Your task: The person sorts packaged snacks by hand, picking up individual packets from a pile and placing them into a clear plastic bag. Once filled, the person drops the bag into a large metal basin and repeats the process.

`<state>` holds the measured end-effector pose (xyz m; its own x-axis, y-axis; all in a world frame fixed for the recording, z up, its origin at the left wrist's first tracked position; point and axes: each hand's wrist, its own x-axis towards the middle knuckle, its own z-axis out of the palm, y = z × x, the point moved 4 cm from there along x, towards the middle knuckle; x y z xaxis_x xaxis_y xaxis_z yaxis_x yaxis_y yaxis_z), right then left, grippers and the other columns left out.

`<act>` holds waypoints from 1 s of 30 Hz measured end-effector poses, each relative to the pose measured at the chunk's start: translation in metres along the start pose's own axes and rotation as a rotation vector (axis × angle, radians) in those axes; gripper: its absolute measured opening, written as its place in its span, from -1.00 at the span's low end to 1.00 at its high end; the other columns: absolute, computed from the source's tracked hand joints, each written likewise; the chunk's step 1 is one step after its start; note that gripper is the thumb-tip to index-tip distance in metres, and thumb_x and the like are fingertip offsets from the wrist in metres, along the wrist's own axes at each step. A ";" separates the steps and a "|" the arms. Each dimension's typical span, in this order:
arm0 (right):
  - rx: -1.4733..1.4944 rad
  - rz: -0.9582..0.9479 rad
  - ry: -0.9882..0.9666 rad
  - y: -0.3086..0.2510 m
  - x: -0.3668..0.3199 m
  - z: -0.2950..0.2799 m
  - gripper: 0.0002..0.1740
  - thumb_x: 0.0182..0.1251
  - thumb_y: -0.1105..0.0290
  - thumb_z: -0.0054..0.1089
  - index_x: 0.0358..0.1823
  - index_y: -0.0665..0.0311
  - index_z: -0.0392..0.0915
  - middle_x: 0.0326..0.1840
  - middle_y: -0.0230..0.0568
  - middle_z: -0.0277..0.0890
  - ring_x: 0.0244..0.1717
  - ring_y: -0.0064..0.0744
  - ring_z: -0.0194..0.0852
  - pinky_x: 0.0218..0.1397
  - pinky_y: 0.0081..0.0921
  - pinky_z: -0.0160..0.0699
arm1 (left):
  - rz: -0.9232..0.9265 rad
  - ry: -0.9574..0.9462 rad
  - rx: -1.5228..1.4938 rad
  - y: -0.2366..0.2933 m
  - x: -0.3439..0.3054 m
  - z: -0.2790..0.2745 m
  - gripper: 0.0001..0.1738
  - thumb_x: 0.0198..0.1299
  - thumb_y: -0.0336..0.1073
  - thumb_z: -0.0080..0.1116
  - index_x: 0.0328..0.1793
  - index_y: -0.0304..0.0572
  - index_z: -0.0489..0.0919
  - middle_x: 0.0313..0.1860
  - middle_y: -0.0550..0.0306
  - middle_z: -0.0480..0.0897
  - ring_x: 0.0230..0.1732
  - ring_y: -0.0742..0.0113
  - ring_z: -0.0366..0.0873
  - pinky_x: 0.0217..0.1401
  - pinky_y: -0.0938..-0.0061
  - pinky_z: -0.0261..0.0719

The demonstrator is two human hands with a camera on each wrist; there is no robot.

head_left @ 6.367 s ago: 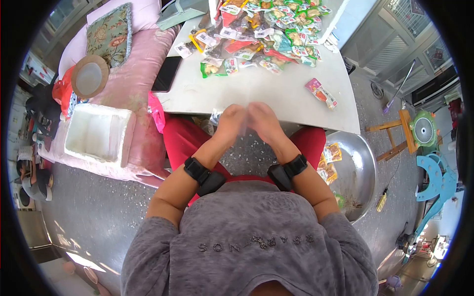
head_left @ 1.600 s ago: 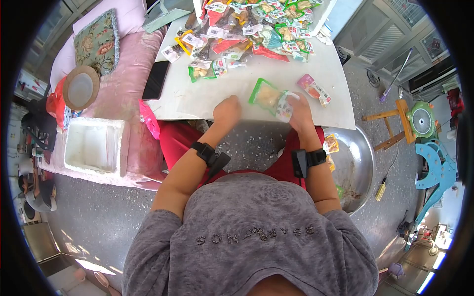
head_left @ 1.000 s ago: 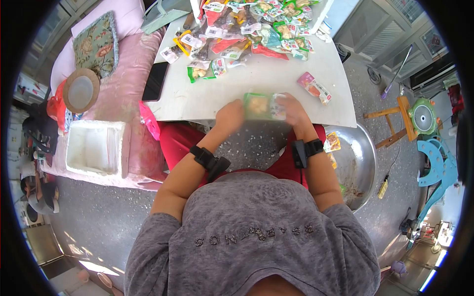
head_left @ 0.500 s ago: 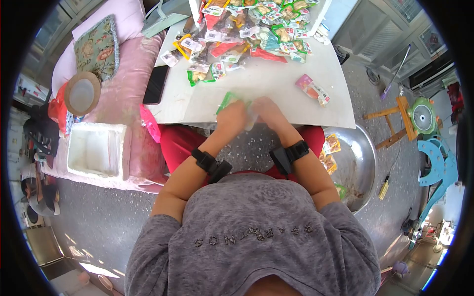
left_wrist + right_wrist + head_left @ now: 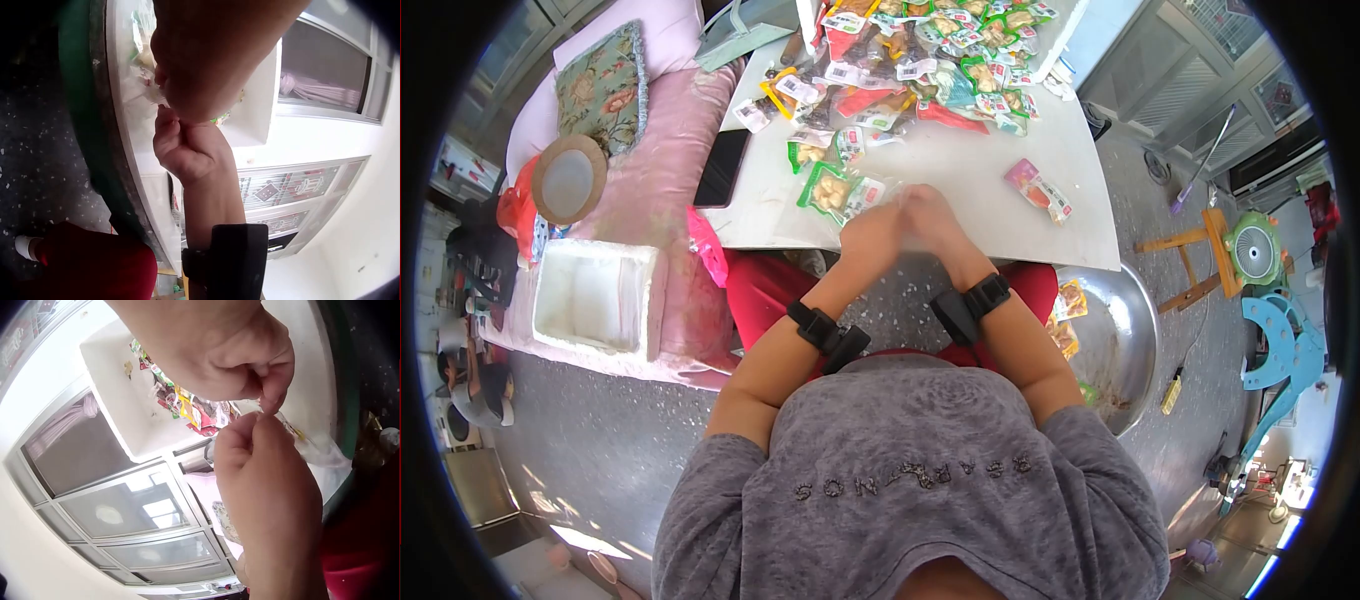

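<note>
A snack packet (image 5: 830, 188) with a green edge, pale pieces and a printed label lies at the table's front, just beyond my left hand (image 5: 872, 238). Thin clear plastic shows around the packet and runs to my hands; in the right wrist view this clear plastic bag (image 5: 328, 461) trails beside the fingers. My left hand pinches the bag's gathered plastic. Against it, fingertips meeting, my right hand (image 5: 935, 218) pinches the same plastic. Both hands' fingertips come together in the left wrist view too, where my right hand (image 5: 187, 153) is below the left.
A heap of snack packets (image 5: 920, 70) fills the back of the white table (image 5: 960, 170). A pink packet (image 5: 1038, 190) lies to the right, a phone (image 5: 723, 168) at the left edge. Below right stands a metal basin (image 5: 1135, 340) with packets; a foam box (image 5: 595, 300) sits left.
The right hand first held the green-edged packet at right, then brought it left to the other hand. Now the packet lies in clear plastic beyond the left hand, and both hands have come together.
</note>
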<state>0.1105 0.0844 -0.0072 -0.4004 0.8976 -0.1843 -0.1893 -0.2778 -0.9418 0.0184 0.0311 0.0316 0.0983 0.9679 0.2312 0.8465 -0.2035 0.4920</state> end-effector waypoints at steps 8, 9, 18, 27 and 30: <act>-0.646 -0.135 0.159 -0.021 0.009 -0.021 -0.86 -0.01 0.43 -0.09 -0.43 0.33 0.40 -0.43 -0.10 0.42 -0.34 -0.28 0.41 -0.30 -0.48 0.35 | -0.094 -0.028 -0.020 -0.031 -0.005 0.015 -0.85 -0.03 -0.29 -0.20 -0.47 -0.19 0.35 -0.50 -0.06 0.47 -0.40 -0.02 0.42 -0.37 0.17 0.34; -0.845 -0.271 0.225 -0.030 0.018 -0.022 -0.84 -0.02 0.42 -0.08 -0.42 0.33 0.41 -0.41 -0.07 0.43 -0.32 -0.24 0.41 -0.27 -0.47 0.34 | -0.096 -0.052 0.001 -0.031 -0.006 0.016 -0.86 -0.04 -0.31 -0.21 -0.47 -0.18 0.36 -0.49 -0.04 0.47 -0.39 -0.01 0.43 -0.37 0.19 0.35; -1.247 -0.377 0.041 -0.037 0.099 0.041 -0.74 -0.07 0.33 -0.01 -0.34 0.34 0.38 -0.31 0.00 0.39 -0.19 -0.12 0.35 -0.16 -0.32 0.31 | -0.161 -0.142 -0.114 -0.034 -0.029 0.006 -0.83 -0.04 -0.28 -0.18 -0.42 -0.20 0.38 -0.47 -0.07 0.48 -0.36 -0.03 0.43 -0.34 0.19 0.36; -1.628 -0.574 0.014 -0.014 0.109 0.051 -0.85 -0.11 0.38 -0.01 -0.52 0.31 0.40 -0.38 -0.03 0.40 -0.25 -0.11 0.36 -0.12 -0.32 0.31 | -0.151 -0.075 -0.168 -0.045 -0.031 0.010 -0.84 -0.05 -0.28 -0.14 -0.41 -0.20 0.38 -0.45 -0.08 0.48 -0.36 -0.02 0.43 -0.34 0.21 0.37; -1.615 -0.519 0.029 -0.009 0.113 0.042 -0.85 -0.09 0.37 -0.01 -0.52 0.32 0.41 -0.38 -0.01 0.40 -0.31 -0.09 0.38 -0.17 -0.33 0.35 | -0.155 -0.106 -0.162 -0.039 -0.030 0.006 -0.84 -0.05 -0.28 -0.14 -0.42 -0.20 0.39 -0.44 -0.10 0.47 -0.36 -0.02 0.43 -0.35 0.21 0.37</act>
<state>0.0298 0.1737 -0.0083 -0.5757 0.7859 0.2258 0.7615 0.6159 -0.2021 -0.0147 0.0106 0.0008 0.0350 0.9978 0.0571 0.7616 -0.0637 0.6449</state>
